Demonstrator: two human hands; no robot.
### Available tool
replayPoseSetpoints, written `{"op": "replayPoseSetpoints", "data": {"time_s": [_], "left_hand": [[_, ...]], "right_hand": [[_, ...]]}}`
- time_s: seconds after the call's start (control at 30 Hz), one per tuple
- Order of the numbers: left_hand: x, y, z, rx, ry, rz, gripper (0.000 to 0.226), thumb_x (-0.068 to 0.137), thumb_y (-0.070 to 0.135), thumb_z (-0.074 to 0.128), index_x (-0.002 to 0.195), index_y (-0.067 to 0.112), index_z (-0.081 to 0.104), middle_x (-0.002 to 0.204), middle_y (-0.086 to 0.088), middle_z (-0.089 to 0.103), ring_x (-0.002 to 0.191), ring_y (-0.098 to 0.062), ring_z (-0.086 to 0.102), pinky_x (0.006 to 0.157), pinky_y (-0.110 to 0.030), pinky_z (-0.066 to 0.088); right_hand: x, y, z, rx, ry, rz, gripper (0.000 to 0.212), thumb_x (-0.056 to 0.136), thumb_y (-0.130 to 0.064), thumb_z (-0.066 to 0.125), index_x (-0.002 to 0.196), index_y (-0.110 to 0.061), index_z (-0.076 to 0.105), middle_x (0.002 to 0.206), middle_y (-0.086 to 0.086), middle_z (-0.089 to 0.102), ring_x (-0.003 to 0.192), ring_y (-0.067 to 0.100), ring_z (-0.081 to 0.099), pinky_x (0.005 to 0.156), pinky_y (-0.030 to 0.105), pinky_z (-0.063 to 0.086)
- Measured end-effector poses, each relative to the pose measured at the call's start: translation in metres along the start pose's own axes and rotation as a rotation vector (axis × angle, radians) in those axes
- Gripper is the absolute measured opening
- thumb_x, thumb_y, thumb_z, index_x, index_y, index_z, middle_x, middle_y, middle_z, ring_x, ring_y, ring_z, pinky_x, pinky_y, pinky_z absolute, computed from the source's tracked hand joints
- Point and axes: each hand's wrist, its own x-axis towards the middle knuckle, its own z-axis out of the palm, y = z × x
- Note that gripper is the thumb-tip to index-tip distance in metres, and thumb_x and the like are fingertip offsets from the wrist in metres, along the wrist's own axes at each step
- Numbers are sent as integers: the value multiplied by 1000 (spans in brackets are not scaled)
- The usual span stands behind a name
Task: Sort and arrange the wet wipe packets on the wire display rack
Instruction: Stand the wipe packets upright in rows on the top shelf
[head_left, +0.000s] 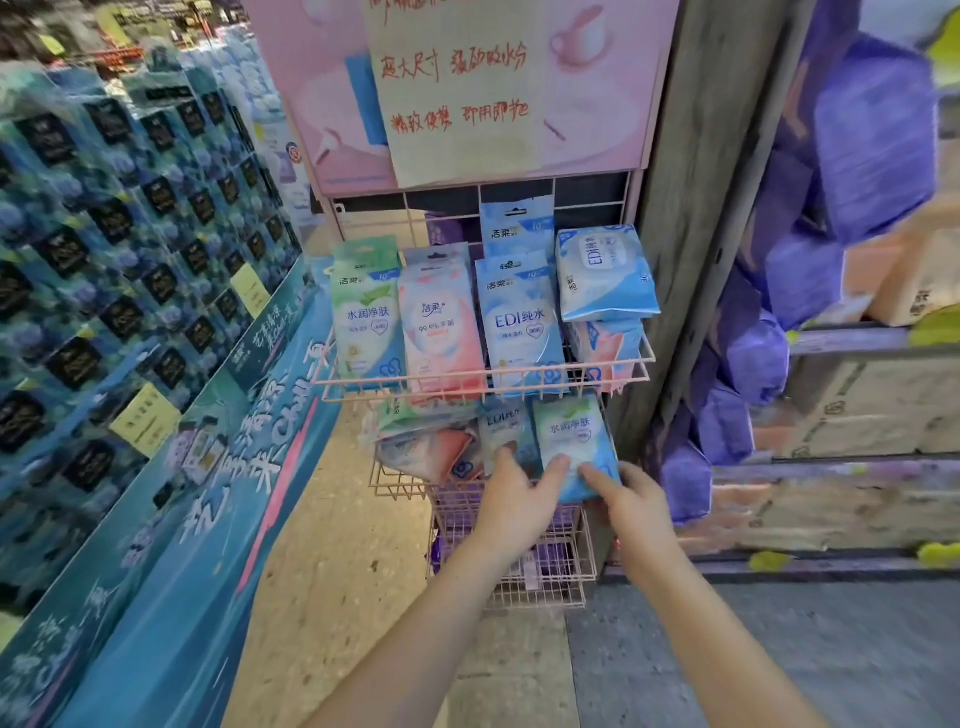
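Note:
A pink wire display rack (483, 382) holds wet wipe packets on tiers. On the upper tier stand a green packet (366, 317), a pink packet (441, 332) and a blue packet (522, 327); a larger blue pack (602, 270) lies on its side at the right. On the lower tier a green-blue packet (571, 441) stands at the right. My left hand (519, 504) and my right hand (631, 501) both hold that packet by its lower edge. Loose pink and blue packets (431, 449) lie jumbled to its left.
A pink sign with a handwritten note (457, 88) tops the rack. Blue stacked product packs (130, 249) and a teal banner fill the left side. A wooden post (696, 208) and shelves with purple packs (872, 135) stand at the right. Lower wire baskets (540, 566) sit beneath.

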Motion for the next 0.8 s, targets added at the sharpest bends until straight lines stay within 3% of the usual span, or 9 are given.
{"op": "replayPoseSetpoints", "data": {"time_s": [0.07,0.17,0.3,0.43,0.53,0.63,0.67,0.73,0.8], "left_hand": [[0,-6,3,-196,16,-71,39,91,42,73,121,21,61,114,1,75,101,-18,73,92,-43,60],[-6,-14,-3,-444,92,-112,23,93,17,76,115,19,67,107,-4,79,99,-26,77,83,-43,64],[-20,-24,-31,-520,210,-67,28,96,12,73,118,25,64,113,-3,78,101,-22,77,81,-39,64],[-36,-36,-68,-495,327,-209,27,97,19,72,121,16,60,110,-8,77,91,-23,78,58,-28,59],[-46,-49,-90,-440,400,-222,28,96,21,72,120,16,59,109,-8,77,90,-23,78,57,-27,57],[-55,-59,-109,-421,434,-219,28,96,21,73,120,16,59,108,-8,76,89,-22,78,62,-31,59],[-56,-62,-115,-420,438,-214,27,96,20,73,119,16,59,108,-7,76,89,-21,78,64,-32,60],[-58,-67,-127,-419,439,-194,26,96,20,73,119,16,60,107,-6,76,86,-18,78,63,-30,60],[-58,-71,-138,-415,440,-175,27,96,20,73,119,15,60,107,-5,77,83,-14,78,59,-26,58]], "right_hand": [[-15,8,-5,79,-196,88,14,92,-9,70,104,-1,71,89,13,77,73,22,68,61,27,49],[-25,8,-7,-10,-364,50,12,95,-5,65,105,-4,72,93,10,78,70,11,72,56,17,51],[-4,8,4,-304,-176,-95,9,93,-16,69,100,-22,71,97,3,76,91,21,73,81,34,58],[3,-13,48,-437,-264,-194,13,94,-13,62,104,-21,64,90,6,74,72,22,74,74,44,61],[9,-18,101,-333,-365,-150,14,97,-7,60,110,-11,61,80,9,73,56,22,70,60,42,60],[14,-18,147,-112,-344,58,14,97,-1,58,111,-1,60,72,18,68,40,19,62,42,28,52],[18,-15,158,-27,-320,144,7,98,-3,58,103,1,62,69,18,66,37,19,59,39,26,50],[24,-12,173,103,-247,288,19,99,-11,63,81,-2,62,56,11,64,35,19,58,37,25,50],[32,-11,184,202,-164,356,27,98,-19,67,77,-4,59,48,7,64,32,16,59,35,25,51]]}}
